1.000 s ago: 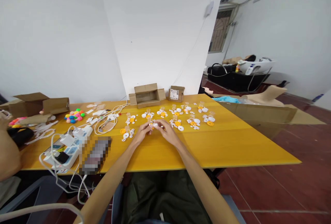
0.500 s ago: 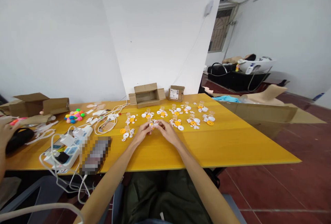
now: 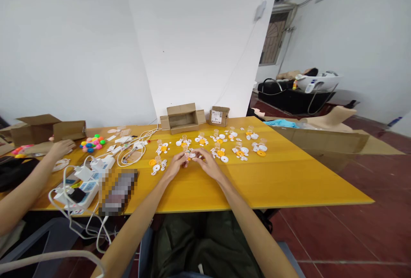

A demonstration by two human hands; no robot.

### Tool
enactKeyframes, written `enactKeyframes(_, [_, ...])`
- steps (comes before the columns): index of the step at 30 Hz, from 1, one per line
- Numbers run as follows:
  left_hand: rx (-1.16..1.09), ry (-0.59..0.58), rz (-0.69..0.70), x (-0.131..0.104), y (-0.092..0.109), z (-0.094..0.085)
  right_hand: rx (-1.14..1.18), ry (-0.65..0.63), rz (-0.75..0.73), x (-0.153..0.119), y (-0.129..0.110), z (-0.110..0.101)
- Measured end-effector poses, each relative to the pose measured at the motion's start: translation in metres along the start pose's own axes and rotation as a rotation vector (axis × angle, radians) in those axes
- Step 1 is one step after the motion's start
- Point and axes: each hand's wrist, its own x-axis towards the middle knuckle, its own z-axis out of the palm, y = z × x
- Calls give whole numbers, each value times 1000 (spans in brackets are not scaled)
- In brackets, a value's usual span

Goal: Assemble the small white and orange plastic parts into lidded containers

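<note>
Close together over the yellow table (image 3: 272, 179), my two hands meet at a small white part (image 3: 192, 155). My left hand (image 3: 177, 163) has its fingers closed on something small at the part's left side. My right hand (image 3: 206, 162) has thumb and fingers bent round its right side. Fingers hide most of the part. Around and behind them lie groups of clear cups, white discs and dotted white pieces, with orange rings such as the orange ring (image 3: 261, 153) at the right and the orange ring (image 3: 152, 163) at the left.
An open cardboard box (image 3: 183, 122) and a smaller box (image 3: 219, 116) stand by the wall. At left are a power strip (image 3: 91, 188), cables, a blurred phone (image 3: 118, 192), coloured balls (image 3: 93, 143) and another person's hand (image 3: 61, 149).
The other person's arm has reached further in from the left, its hand now beside the coloured balls. My hands have stayed in nearly the same place, with slight finger movement.
</note>
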Motion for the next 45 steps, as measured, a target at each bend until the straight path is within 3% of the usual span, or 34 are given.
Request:
enactKeyframes(11, [-42,-37,-30,0,0,0,30,-2,31,1,-4,0])
enactKeyframes(24, [14,-61,30,-4,5,1,81,-3,158,-1,-2,3])
enactKeyframes(35, [-8,-58,-23,-2,1,-1,20,-16,81,-1,-1,1])
enactKeyframes(45, [5,-57,9,-5,7,2,24,-2,139,0,-5,1])
